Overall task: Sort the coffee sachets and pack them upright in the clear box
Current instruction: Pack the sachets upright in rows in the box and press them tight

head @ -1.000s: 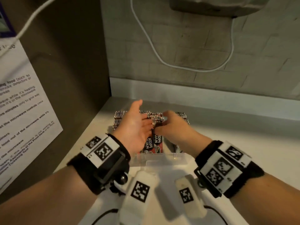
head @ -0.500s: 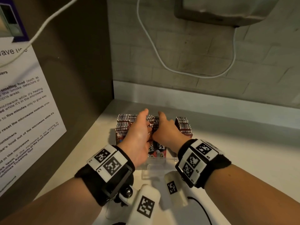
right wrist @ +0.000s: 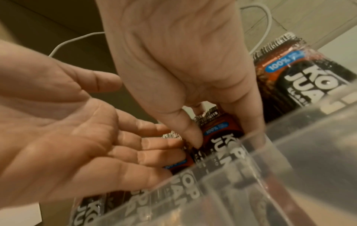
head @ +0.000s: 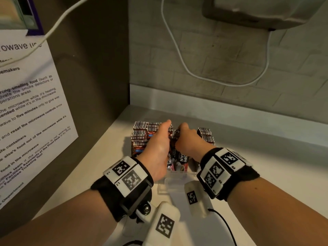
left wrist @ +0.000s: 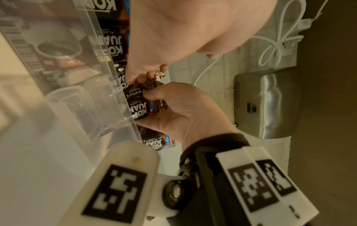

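A clear box [head: 177, 175] stands on the white counter, packed with upright brown and black coffee sachets [head: 142, 137]. Both hands reach into its middle. My left hand [head: 158, 144] lies with palm open and straight fingers pressed against a row of sachets [right wrist: 179, 162]; this shows in the right wrist view, where the left hand [right wrist: 86, 130] fills the left side. My right hand [head: 186, 139] curls downward, thumb and fingers pinching the tops of a few sachets [right wrist: 222, 133]. The left wrist view shows the right hand [left wrist: 146, 73] above the left hand [left wrist: 173, 110], behind the box wall [left wrist: 108, 76].
A brown side panel with a printed notice [head: 26, 112] closes off the left. A metal wall unit [head: 257, 11] hangs above, with a white cable [head: 177, 55] looping down the tiled wall. The counter [head: 266, 166] runs off to the right.
The two hands have come together and sunk lower among the sachets at the middle of the box. The left hand, raised a second ago, now presses against the row.
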